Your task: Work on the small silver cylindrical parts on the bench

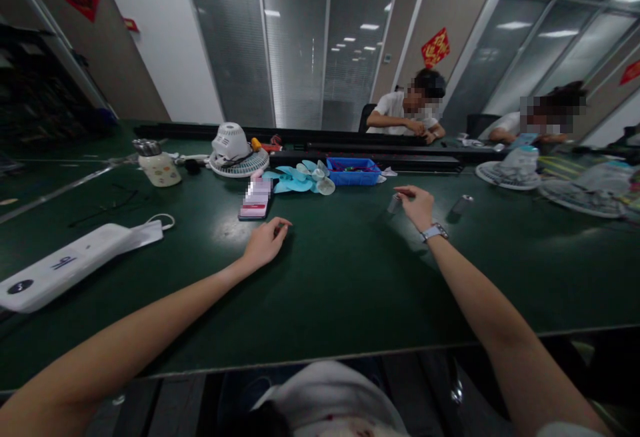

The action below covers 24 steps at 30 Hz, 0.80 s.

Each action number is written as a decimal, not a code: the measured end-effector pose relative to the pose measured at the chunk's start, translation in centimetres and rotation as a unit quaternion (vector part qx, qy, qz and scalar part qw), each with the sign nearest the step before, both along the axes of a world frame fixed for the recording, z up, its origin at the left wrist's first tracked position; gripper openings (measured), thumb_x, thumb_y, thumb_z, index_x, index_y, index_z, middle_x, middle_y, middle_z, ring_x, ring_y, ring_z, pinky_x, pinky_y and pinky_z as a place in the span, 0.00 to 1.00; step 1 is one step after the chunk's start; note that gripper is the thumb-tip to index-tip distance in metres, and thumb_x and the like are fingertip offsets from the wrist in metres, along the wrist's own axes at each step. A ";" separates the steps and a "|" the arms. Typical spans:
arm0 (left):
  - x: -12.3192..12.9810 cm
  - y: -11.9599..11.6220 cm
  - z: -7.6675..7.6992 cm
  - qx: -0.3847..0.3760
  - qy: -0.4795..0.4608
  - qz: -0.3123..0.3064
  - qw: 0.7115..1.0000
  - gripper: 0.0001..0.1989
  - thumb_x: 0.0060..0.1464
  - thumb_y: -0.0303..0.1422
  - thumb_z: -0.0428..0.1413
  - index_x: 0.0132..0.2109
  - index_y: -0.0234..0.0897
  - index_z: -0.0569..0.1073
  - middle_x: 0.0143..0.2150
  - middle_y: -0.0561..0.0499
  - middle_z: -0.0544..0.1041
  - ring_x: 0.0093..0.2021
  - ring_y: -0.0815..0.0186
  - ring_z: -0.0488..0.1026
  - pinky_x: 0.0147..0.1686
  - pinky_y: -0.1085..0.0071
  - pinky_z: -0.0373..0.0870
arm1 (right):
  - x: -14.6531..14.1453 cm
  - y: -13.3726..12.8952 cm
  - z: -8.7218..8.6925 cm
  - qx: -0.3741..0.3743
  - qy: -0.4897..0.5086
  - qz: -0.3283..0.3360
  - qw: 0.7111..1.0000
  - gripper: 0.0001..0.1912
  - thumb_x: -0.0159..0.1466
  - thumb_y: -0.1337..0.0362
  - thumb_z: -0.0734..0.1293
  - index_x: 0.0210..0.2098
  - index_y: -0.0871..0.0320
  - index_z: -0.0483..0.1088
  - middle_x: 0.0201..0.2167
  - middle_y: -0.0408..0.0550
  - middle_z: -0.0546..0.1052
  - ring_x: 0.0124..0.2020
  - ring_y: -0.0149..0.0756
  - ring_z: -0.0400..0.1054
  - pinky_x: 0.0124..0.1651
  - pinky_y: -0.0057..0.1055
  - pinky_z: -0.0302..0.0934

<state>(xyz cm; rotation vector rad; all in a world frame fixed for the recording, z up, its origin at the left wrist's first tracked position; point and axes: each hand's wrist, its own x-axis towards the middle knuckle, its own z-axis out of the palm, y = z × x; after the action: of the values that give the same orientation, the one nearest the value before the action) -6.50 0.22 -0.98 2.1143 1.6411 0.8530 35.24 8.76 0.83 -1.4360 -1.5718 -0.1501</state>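
My right hand point(418, 208) is over the right half of the green table, its thumb and forefinger closed at the top of a small grey cylinder point(394, 204). The cylinder's lower end is at or close to the tabletop. To the right of my wrist, a second grey cylinder point(463, 206) with a shiny metal end is on the table. My left hand point(267, 242) rests on its side left of centre, fingers loosely extended and holding nothing. Just beyond it lies a phone point(256, 198) with its screen lit.
Light-blue fan blades point(297, 178) and a blue tray point(353, 172) of small parts sit ahead. Further left are a white fan base point(231, 140), a cream bottle point(157, 165) and a long white device point(65, 265). Two people point(400, 107) sit opposite, near fan parts point(515, 167).
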 end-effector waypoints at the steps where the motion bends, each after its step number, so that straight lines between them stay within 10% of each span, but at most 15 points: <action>1: 0.0 0.0 0.0 0.000 0.000 0.000 1.000 0.16 0.62 0.38 0.46 0.49 0.38 0.74 0.34 0.48 0.76 0.35 0.61 0.73 0.34 0.69 0.66 | 0.0 0.0 0.1 -0.006 -0.002 -0.001 1.000 0.13 0.57 0.70 0.65 0.38 0.58 0.79 0.36 0.51 0.81 0.36 0.40 0.75 0.44 0.35 0.67; 24: 0.3 2.3 1.7 -0.058 0.028 -0.125 0.990 0.17 0.64 0.43 0.45 0.50 0.39 0.72 0.33 0.50 0.75 0.33 0.64 0.72 0.34 0.69 0.65 | -0.1 -0.8 -2.8 -0.072 0.002 0.021 0.997 0.32 0.60 0.51 0.67 0.60 0.58 0.64 0.54 0.56 0.72 0.49 0.47 0.70 0.53 0.46 0.64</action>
<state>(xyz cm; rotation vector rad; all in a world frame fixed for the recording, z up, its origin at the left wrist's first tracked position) -6.19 2.53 0.75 2.2189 1.3758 0.6090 35.16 7.98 -1.98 -1.5107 -1.6371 -0.0093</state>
